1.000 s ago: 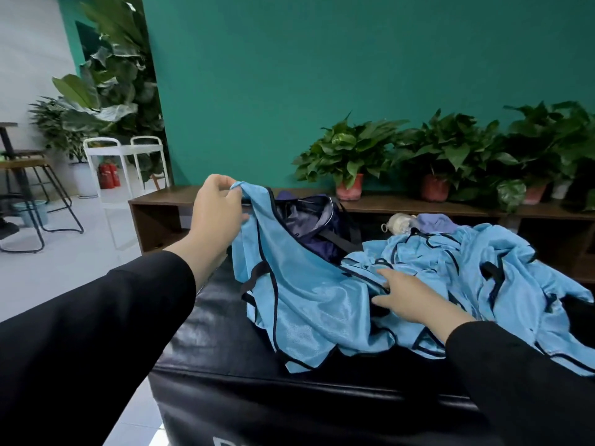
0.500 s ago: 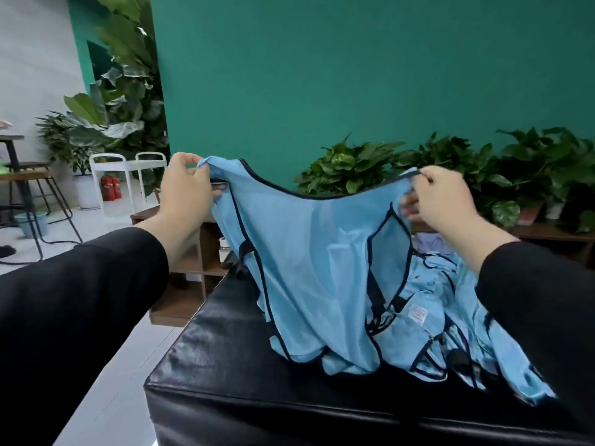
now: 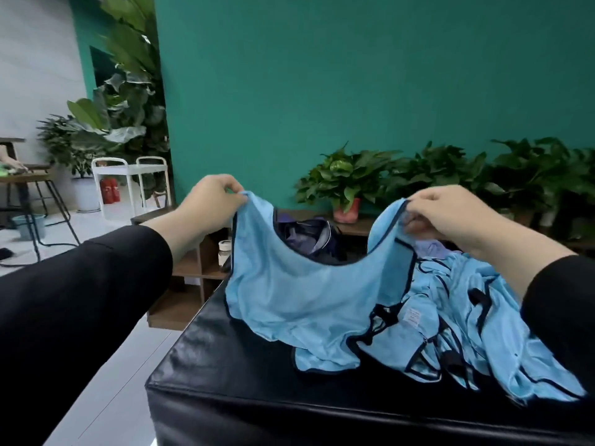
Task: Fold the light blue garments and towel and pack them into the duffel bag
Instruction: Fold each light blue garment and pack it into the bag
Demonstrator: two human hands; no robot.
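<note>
Left hand [image 3: 209, 204] & right hand [image 3: 447, 214] each pinched a shoulder strap of the vest [image 3: 306, 294], holding it spread to fold.

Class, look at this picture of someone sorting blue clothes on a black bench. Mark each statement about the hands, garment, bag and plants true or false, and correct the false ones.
1. Both hands pinch the same blue garment. True: the left hand and right hand each pinch a top corner.
2. The garment is folded flat. False: it hangs spread open, its lower part on the bench.
3. The bag sits behind the garment. True.
4. More blue garments lie left of the held one. False: they lie to its right.
5. The wall behind the plants is white. False: it is green.
</note>
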